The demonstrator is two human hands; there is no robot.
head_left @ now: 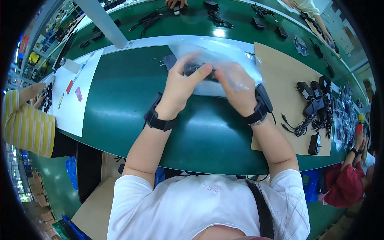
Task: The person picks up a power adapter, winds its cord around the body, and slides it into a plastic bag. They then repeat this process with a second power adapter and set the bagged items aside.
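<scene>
Above the green bench, my left hand [179,86] curls its thumb and fingers around a dark power adapter [194,69], whose cord I cannot make out clearly. Beside it, my right hand [239,87] is closed on a clear plastic bag [239,73], and motion blurs its fingertips. The bag and the adapter are close together; whether the adapter is inside cannot be seen. Shiny clear plastic bags [251,59] lie behind the right hand. Another dark adapter [170,61] with prongs sits just behind the left hand, partly covered by it.
At right, a brown cardboard sheet [276,80] bears several black adapters [314,106] with cords, beside bagged ones [346,116]. A white sheet [76,114] with small items lies left. A metal post [102,24] rises at the rear rail. Other people work around the bench.
</scene>
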